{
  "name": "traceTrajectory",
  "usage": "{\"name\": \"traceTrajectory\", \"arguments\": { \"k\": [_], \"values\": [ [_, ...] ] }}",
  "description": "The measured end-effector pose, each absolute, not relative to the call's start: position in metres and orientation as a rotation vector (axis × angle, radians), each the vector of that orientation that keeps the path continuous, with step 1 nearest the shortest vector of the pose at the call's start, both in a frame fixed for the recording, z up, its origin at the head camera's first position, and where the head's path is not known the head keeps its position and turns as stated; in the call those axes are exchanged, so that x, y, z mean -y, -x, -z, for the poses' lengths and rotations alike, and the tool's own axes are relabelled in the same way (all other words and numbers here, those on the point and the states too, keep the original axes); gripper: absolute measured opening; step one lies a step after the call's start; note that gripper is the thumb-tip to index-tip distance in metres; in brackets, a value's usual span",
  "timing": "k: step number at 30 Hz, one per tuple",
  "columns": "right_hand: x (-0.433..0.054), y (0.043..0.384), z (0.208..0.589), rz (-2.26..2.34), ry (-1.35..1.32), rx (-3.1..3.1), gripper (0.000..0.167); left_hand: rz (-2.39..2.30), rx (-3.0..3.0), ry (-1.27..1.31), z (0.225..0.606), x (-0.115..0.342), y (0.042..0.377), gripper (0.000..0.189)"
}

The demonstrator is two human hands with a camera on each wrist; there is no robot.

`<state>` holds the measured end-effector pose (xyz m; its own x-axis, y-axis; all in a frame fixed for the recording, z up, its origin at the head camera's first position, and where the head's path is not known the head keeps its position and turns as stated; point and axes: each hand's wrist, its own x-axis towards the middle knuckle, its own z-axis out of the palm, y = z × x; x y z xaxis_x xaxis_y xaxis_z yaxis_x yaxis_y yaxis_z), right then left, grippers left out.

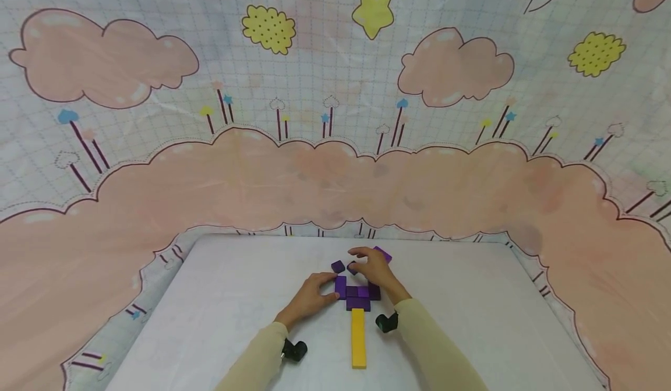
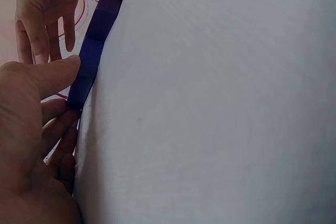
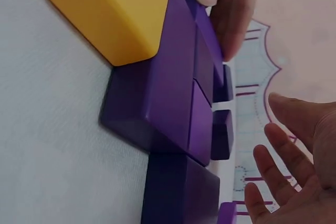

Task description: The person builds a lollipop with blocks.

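Observation:
My left hand [image 1: 309, 296] has thumb and fingers at the two ends of an upright-laid purple block [image 1: 341, 288], gripping it at the left of a purple group. In the left wrist view its thumb [image 2: 60, 74] presses the block's side. My right hand [image 1: 373, 267] hovers over the far side, fingers spread and holding nothing in the right wrist view. Close by it are two small dark purple blocks [image 1: 338, 267], one partly covered by its fingers in the head view. A wide purple block [image 3: 152, 93] lies behind two smaller ones, with a dark block [image 3: 178, 187] alongside.
A yellow strip of blocks [image 1: 359, 338] runs from the purple group toward the person. Another purple block [image 1: 382, 254] lies beyond the right hand. The white tabletop [image 1: 236, 298] ends at a patterned cloth backdrop [image 1: 325, 187].

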<state>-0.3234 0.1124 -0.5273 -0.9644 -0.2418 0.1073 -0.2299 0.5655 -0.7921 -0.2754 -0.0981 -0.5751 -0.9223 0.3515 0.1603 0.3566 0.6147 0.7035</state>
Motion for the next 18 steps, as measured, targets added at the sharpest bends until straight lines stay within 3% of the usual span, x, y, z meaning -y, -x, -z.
{"name": "traceTrajectory", "arguments": {
  "k": [18],
  "values": [
    [-0.094, 0.341, 0.535, 1.207, 0.419, -2.721, 0.035, 1.243, 2.827, 0.616, 0.573, 0.099, 0.274, 0.054]
  ]
}}
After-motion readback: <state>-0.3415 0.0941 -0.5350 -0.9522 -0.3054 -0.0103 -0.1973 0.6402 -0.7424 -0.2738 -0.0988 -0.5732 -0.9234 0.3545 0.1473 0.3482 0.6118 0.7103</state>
